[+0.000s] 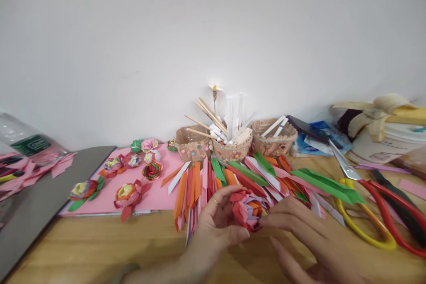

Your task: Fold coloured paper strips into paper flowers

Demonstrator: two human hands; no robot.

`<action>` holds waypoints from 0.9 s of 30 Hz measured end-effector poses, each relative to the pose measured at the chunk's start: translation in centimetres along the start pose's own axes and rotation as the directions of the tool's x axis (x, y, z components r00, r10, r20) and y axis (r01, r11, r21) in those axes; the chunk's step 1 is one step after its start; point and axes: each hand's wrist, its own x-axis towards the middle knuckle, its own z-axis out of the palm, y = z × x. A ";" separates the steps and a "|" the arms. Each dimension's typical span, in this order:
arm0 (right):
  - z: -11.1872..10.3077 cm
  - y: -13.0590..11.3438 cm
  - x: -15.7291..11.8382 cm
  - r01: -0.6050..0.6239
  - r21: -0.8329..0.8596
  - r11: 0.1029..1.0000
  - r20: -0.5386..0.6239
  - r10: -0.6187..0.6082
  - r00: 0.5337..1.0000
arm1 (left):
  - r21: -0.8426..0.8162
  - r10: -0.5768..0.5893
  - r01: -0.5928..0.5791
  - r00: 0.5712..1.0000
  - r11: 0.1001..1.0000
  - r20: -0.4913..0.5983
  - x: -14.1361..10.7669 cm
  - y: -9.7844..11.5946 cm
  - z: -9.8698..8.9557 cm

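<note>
Between my hands is a folded paper flower (246,209) with red, pink, lilac and orange petals. My left hand (218,222), with a ring on one finger, curls round its left side and holds it. My right hand (309,237) is at the flower's right edge, fingers stretched out and thumb apart, fingertips touching or nearly touching the petals. Just behind lie several folded paper strips (191,186) in orange, red, pink, white and green. A sheet of pink paper (166,195) to the left bears several finished paper flowers (128,197).
Three small wooden baskets (193,148) holding sticks and white rolls stand by the wall. Right are yellow-handled scissors (388,239), red-handled scissors (396,204), a dark phone (308,128) and a banana peel (382,113). A plastic bottle (29,140) lies at far left near a grey board (66,199).
</note>
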 end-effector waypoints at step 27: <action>2.1 0.6 0.0 -0.178 0.165 0.970 0.016 0.177 0.984 | 0.236 0.166 -0.150 0.985 0.960 -0.049 0.1 -1.1 -0.9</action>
